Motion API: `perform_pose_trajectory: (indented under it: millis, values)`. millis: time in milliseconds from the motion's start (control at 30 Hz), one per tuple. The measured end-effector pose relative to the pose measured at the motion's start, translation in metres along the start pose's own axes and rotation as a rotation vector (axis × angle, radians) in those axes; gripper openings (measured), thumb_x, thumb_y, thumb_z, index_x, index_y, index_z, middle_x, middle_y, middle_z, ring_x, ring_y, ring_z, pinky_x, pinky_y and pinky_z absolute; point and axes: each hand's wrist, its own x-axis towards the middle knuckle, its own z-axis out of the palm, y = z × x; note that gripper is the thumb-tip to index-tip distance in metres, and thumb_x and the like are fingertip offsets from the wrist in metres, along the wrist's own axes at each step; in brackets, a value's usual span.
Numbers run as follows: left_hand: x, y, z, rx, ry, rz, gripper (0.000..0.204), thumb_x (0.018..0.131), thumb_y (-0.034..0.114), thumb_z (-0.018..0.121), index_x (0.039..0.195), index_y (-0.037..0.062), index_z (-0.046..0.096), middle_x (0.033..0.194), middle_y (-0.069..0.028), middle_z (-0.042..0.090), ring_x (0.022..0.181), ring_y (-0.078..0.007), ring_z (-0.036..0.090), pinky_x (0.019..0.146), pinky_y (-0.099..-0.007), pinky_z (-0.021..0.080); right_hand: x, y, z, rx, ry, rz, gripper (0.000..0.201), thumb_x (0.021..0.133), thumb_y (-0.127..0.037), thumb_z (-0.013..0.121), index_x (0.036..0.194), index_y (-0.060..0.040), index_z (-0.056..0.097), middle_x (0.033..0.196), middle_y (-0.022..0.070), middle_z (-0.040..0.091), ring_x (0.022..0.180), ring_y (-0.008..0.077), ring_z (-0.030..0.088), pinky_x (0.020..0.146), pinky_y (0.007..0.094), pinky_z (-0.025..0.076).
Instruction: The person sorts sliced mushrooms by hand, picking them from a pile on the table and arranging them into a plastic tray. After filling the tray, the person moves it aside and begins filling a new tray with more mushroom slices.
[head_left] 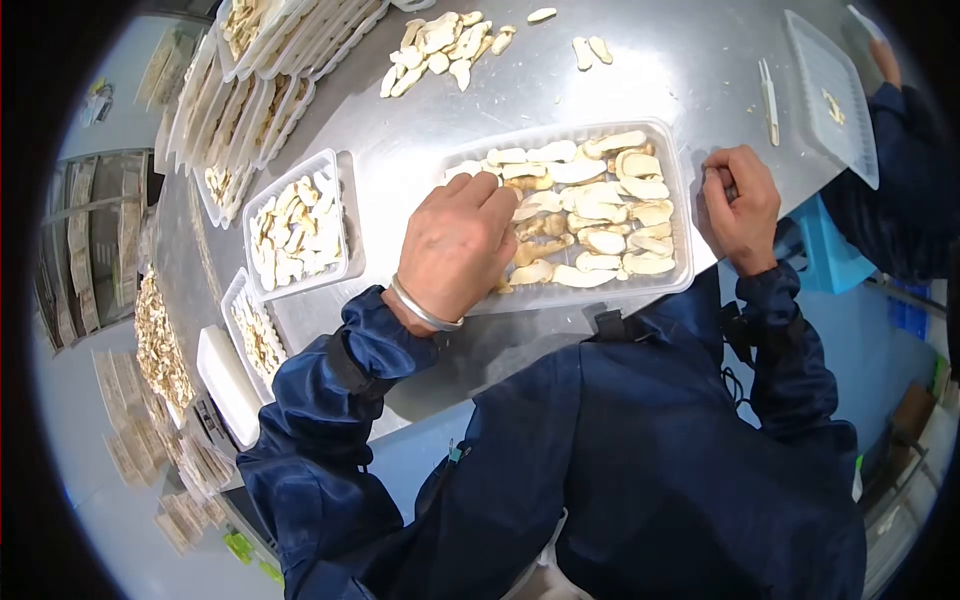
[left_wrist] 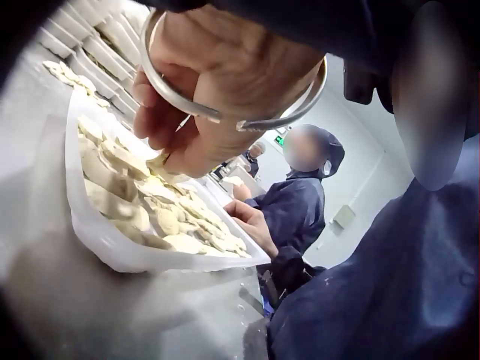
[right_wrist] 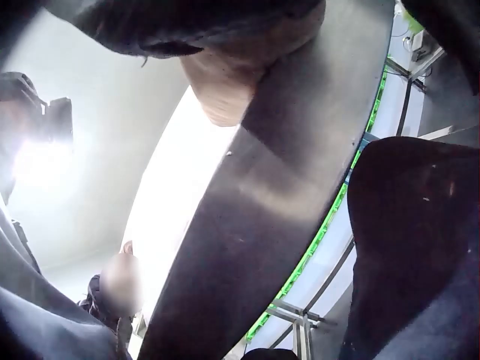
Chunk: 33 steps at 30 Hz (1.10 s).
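Across a shiny metal table (head_left: 620,80), a person in dark blue workwear had the left hand (head_left: 455,240) over the left part of a clear plastic tray (head_left: 684,225) filled with rows of pale mushroom slices (head_left: 600,205). A metal bracelet (head_left: 425,310) circled that wrist. The left hand's fingers were bent, well short of straight, with the tips down among the slices; the left wrist view showed a digit touching one, but whether the hand gripped it could not be told. The right hand (head_left: 742,200) rested on the table just beside the tray's right side, its fingers loosely curled and the thumb near the index finger, with no held slice visible. The filled tray lay flat near the table's front edge, in front of the person's body. To its left stood a smaller tray (head_left: 345,262) of mushroom slices, with another narrow tray (head_left: 236,318) below it in the head view and stacked trays (head_left: 285,60) above. Beyond the filled tray were a loose pile of mushroom slices (head_left: 440,48), a pair of slices (head_left: 592,52) and a single slice (head_left: 541,15). On the right lay a slim white tool (head_left: 768,100), near a shallow tray (head_left: 850,140) holding a few pieces, with another person's sleeve (head_left: 890,105) beside it.
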Motion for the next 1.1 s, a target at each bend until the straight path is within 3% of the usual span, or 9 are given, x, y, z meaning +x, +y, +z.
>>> perform_pose_trajectory:
  millis: [167, 267, 333, 467, 667, 833, 933, 967, 1100]
  values:
    - [0.000, -0.002, 0.000, -0.011, -0.047, -0.011, 0.015, 0.076, 0.006, 0.071, 0.080, 0.0035, 0.057, 0.080, -0.0115, 0.055, 0.078, -0.0327, 0.058, 0.066, -0.0404, 0.048, 0.000, -0.001, -0.001, 0.022, -0.002, 0.001, 0.005, 0.082, -0.001, 0.062, 0.085, -0.0042, 0.060, 0.074, 0.0085, 0.054, 0.065, 0.0263, 0.054, 0.065, 0.0380, 0.040]
    - [0.005, -0.010, -0.018, -0.216, -0.218, -0.058, 0.015, 0.079, 0.008, 0.074, 0.082, 0.0026, 0.060, 0.080, -0.0112, 0.057, 0.073, -0.0302, 0.059, 0.064, -0.0372, 0.048, 0.001, -0.002, -0.002, 0.050, 0.008, -0.005, 0.005, 0.081, -0.001, 0.062, 0.084, -0.0039, 0.060, 0.073, 0.0092, 0.053, 0.066, 0.0276, 0.053, 0.064, 0.0388, 0.039]
    - [0.021, -0.022, -0.027, -0.313, -0.176, -0.135, 0.012, 0.081, 0.005, 0.075, 0.085, 0.0027, 0.064, 0.078, -0.0101, 0.059, 0.067, -0.0230, 0.058, 0.063, -0.0319, 0.048, 0.002, -0.003, -0.003, 0.032, 0.016, -0.005, 0.005, 0.081, -0.001, 0.063, 0.084, -0.0039, 0.060, 0.073, 0.0094, 0.053, 0.066, 0.0283, 0.053, 0.064, 0.0390, 0.039]
    - [0.102, -0.046, -0.027, -0.131, 0.033, 0.007, 0.009, 0.085, 0.004, 0.067, 0.093, 0.0012, 0.067, 0.080, -0.0126, 0.064, 0.071, -0.0263, 0.062, 0.068, -0.0354, 0.051, 0.003, -0.005, -0.002, 0.039, 0.005, 0.000, 0.006, 0.080, -0.001, 0.063, 0.083, -0.0044, 0.059, 0.073, 0.0093, 0.053, 0.067, 0.0288, 0.053, 0.065, 0.0398, 0.039]
    - [0.178, -0.072, 0.041, -0.055, -0.090, 0.320, 0.022, 0.085, 0.001, 0.062, 0.104, 0.0083, 0.071, 0.099, -0.0110, 0.064, 0.087, -0.0329, 0.065, 0.077, -0.0407, 0.052, 0.002, -0.004, -0.003, 0.018, 0.027, 0.019, 0.007, 0.080, -0.001, 0.063, 0.083, -0.0047, 0.058, 0.074, 0.0097, 0.053, 0.070, 0.0290, 0.054, 0.066, 0.0398, 0.039]
    - [0.185, -0.077, 0.049, 0.069, -0.111, 0.320, 0.023, 0.086, 0.002, 0.062, 0.106, 0.0088, 0.070, 0.105, -0.0096, 0.060, 0.096, -0.0335, 0.063, 0.081, -0.0430, 0.052, 0.001, -0.003, -0.002, 0.015, 0.033, 0.014, 0.007, 0.079, -0.001, 0.064, 0.083, -0.0050, 0.059, 0.073, 0.0087, 0.054, 0.067, 0.0287, 0.054, 0.064, 0.0390, 0.039]
    - [0.192, -0.078, 0.054, 0.151, -0.028, 0.427, 0.019, 0.084, 0.008, 0.063, 0.098, 0.0115, 0.075, 0.094, -0.0103, 0.066, 0.089, -0.0308, 0.067, 0.078, -0.0403, 0.054, 0.001, -0.002, -0.001, 0.024, 0.032, 0.011, 0.008, 0.079, -0.001, 0.065, 0.083, -0.0050, 0.060, 0.073, 0.0082, 0.054, 0.066, 0.0275, 0.053, 0.063, 0.0383, 0.039]
    - [0.196, -0.079, 0.055, 0.023, -0.026, 0.463, 0.013, 0.079, 0.013, 0.062, 0.082, 0.0018, 0.067, 0.087, -0.0220, 0.063, 0.087, -0.0423, 0.063, 0.078, -0.0487, 0.050, 0.001, -0.002, -0.001, 0.016, 0.029, -0.007, 0.008, 0.080, 0.000, 0.065, 0.084, -0.0050, 0.061, 0.073, 0.0076, 0.054, 0.065, 0.0262, 0.053, 0.064, 0.0376, 0.039]
    - [0.199, -0.084, 0.059, 0.114, -0.140, 0.376, 0.013, 0.079, 0.012, 0.062, 0.081, -0.0011, 0.064, 0.087, -0.0225, 0.062, 0.087, -0.0423, 0.062, 0.078, -0.0489, 0.050, 0.001, -0.002, -0.001, 0.026, 0.011, -0.002, 0.007, 0.081, 0.000, 0.065, 0.085, -0.0054, 0.061, 0.073, 0.0067, 0.055, 0.063, 0.0241, 0.054, 0.064, 0.0358, 0.040]
